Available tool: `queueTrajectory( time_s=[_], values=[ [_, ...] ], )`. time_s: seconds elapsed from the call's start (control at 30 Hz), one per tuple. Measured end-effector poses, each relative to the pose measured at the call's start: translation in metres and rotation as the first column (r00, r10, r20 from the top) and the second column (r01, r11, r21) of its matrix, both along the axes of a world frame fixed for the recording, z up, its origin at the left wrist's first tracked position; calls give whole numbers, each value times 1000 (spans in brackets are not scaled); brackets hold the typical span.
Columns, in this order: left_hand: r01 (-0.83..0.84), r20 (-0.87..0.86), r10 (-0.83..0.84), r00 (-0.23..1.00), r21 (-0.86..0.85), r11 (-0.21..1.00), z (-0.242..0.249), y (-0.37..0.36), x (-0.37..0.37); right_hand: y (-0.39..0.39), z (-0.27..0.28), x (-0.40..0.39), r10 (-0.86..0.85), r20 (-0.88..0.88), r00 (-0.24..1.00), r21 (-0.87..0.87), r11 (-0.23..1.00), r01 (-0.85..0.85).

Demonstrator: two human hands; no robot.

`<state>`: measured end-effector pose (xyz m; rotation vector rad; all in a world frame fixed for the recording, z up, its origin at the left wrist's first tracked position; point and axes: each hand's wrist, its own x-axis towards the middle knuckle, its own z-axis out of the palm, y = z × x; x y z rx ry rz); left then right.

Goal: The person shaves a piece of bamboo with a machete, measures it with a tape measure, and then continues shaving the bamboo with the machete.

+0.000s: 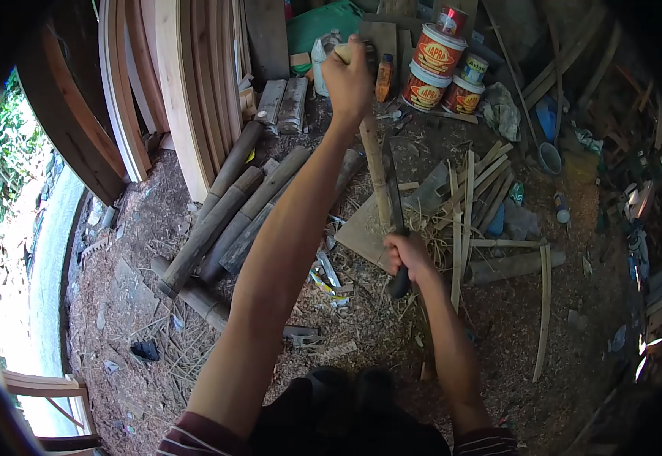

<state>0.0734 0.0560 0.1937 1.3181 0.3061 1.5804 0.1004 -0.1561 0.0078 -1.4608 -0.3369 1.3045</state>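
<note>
My left hand (350,80) is raised at the far end of my stretched arm, its fingers closed round the top of a bamboo piece (376,167). The piece slants down from the fist, and its lower end is at a flat board (365,232) on the ground. In my right hand (410,258) is the dark handle of a machete (394,190). Its long blade points away from me, alongside the bamboo piece and close to its right side. Thin shavings (422,228) lie around the board's right edge.
Several bamboo poles (217,228) lie to the left of the board. Split bamboo strips (467,205) are heaped on the right. Paint cans (433,53) stand stacked at the back. Long timber boards (186,83) lean at the left, and litter dots the dirt floor (346,311).
</note>
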Motion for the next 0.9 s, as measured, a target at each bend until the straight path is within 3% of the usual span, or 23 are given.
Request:
queueTrajectory(
  time_s=[0.07, 0.13, 0.17, 0.23, 0.27, 0.37, 0.43, 0.53, 0.6, 0.67, 0.7, 0.77, 0.8, 0.83, 0.87, 0.9],
  values=[
    [26, 18, -26, 1000, 9, 1000, -4, 2, -1, 0, 25, -8, -43, 71, 997, -7, 999, 43],
    [46, 32, -46, 998, 15, 999, -2, -1, -2, 5, 51, -9, -173, 145, 974, 171, 974, 148],
    [45, 31, -46, 998, 12, 999, -1, -2, -2, 8, 57, -10, -172, 144, 974, 168, 975, 148],
    [-1, -4, 2, 1000, 84, 996, -3, -3, 1, 10, 62, -13, -339, 284, 897, 401, 892, 210],
    [-2, -1, 2, 1000, 86, 996, -2, -4, 2, 12, 48, -15, -339, 286, 896, 403, 891, 208],
    [-19, -25, 21, 999, 86, 996, -1, -4, 6, 7, -9, -17, -370, 301, 879, 338, 903, 265],
    [-50, -17, 50, 999, 4, 999, -1, 0, 3, -2, -12, -15, -20, 70, 997, -2, 1000, 20],
    [29, 13, -29, 999, 33, 999, -3, 4, 0, -5, 13, -5, -24, 102, 995, -16, 1000, 25],
    [37, 1, -37, 999, 18, 999, 0, -6, 2, 0, 37, -3, -63, 44, 997, 44, 997, 61],
    [37, -6, -37, 999, 8, 999, 3, -11, 5, 6, 58, -3, -263, 80, 961, 295, 928, 230],
    [22, -6, -21, 1000, 44, 999, 2, -11, 9, 11, 55, -3, -262, 78, 962, 291, 929, 229],
    [-19, -14, 20, 1000, 81, 997, 2, -13, 17, 17, 43, -4, -449, 76, 890, 435, 818, 375],
    [-16, -12, 17, 1000, 78, 997, 0, -13, 22, 18, 30, -16, -510, 194, 838, 355, 833, 425],
    [-159, -81, 163, 983, 64, 985, -2, -13, 26, 12, 2, -11, -297, 44, 954, 144, 947, 288],
    [-300, -148, 306, 940, 62, 952, 1, -13, 29, 7, -16, -5, -92, -153, 984, -38, 995, 87],
    [-35, -54, 34, 998, -10, 999, 7, -19, 17, 6, -8, -1, -89, -145, 985, -26, 996, 86]
  ],
)
